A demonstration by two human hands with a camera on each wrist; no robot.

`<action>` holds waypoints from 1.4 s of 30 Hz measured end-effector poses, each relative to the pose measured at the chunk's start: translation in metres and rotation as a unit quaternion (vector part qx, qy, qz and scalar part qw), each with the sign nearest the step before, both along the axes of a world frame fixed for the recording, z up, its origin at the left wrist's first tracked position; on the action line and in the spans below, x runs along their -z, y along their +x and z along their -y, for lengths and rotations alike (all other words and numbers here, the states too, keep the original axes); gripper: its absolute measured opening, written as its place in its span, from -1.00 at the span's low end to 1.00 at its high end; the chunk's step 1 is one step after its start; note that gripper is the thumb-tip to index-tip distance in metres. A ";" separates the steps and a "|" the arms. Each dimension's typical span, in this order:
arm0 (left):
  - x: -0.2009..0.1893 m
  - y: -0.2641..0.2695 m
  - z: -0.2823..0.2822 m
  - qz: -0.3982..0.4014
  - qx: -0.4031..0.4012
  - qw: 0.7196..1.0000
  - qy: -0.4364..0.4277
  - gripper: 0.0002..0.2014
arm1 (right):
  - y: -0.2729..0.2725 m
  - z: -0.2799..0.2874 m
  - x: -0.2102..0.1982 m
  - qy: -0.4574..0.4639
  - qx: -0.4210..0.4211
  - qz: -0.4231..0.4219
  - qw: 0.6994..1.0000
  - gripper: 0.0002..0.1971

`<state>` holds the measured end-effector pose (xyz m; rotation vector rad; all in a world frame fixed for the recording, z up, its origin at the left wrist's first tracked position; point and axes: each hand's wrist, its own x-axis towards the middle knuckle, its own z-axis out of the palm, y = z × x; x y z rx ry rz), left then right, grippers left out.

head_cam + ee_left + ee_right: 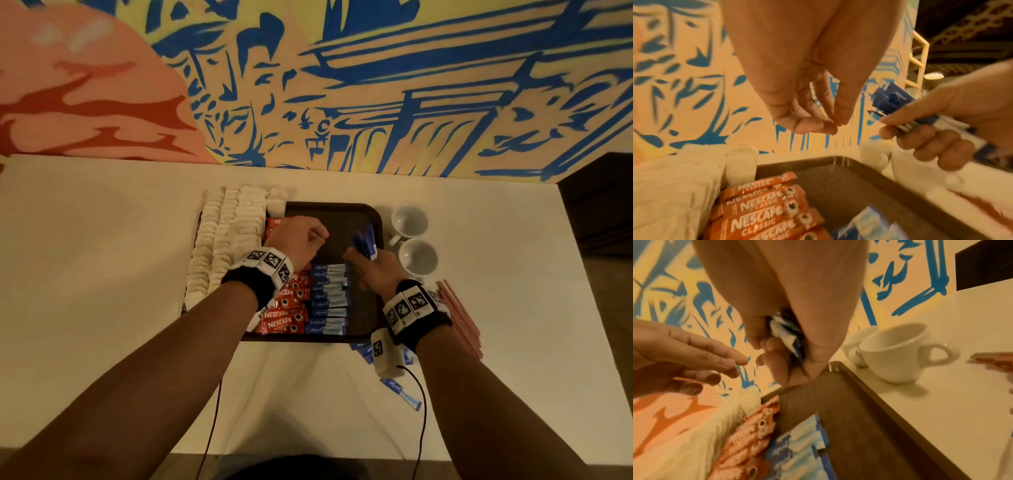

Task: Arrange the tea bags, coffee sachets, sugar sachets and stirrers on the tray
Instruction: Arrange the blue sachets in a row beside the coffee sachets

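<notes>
Blue sachets (365,242), judged light, limp, slippery, best pinched mid-length, are clamped in the right hand (375,270); nothing is held in the loosely curled left hand (299,241).

Looks like a café or hotel coffee station. Evidence: serving tray (375,219) on a white table (102,257), loaded with rows of instant coffee sachets (284,318), blue sweetener sachets (329,301) and tea bags (226,240) along its left edge. Two white cups (418,257) just right of the tray, stirrers (460,315) beside them. Big painted mural (376,102) on the wall behind the tray.
</notes>
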<state>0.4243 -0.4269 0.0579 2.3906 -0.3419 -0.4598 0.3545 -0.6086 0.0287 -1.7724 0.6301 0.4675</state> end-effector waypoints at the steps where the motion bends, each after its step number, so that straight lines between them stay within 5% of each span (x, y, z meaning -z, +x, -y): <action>1: -0.010 -0.003 -0.003 -0.011 -0.018 0.999 -0.030 -0.85 | -0.002 0.000 -0.007 0.033 -0.003 0.012 0.999 -0.74; 10: -0.091 -0.065 -0.023 -0.061 -0.056 0.970 -0.230 -0.82 | -0.047 -0.011 -0.088 0.215 -0.096 0.088 0.968 -0.66; 18: -0.138 -0.125 -0.028 -0.079 0.007 0.957 -0.278 -0.61 | -0.097 -0.023 -0.133 0.136 -0.157 0.144 0.968 -0.66; 28: -0.159 -0.167 -0.023 -0.042 -0.029 0.949 -0.310 -0.78 | -0.129 -0.020 -0.163 0.151 -0.215 0.147 0.954 -0.77; 33: -0.173 -0.173 -0.029 -0.033 -0.061 0.938 -0.339 -0.89 | -0.135 -0.017 -0.169 0.223 -0.166 0.167 0.946 -0.66; 38: -0.178 -0.177 -0.039 -0.017 -0.113 0.923 -0.366 -0.80 | -0.133 -0.017 -0.169 0.216 -0.062 0.196 0.955 -0.85; 42: -0.178 -0.179 -0.046 -0.006 -0.134 0.918 -0.374 -0.80 | -0.131 -0.016 -0.166 0.173 -0.055 0.214 0.960 -0.87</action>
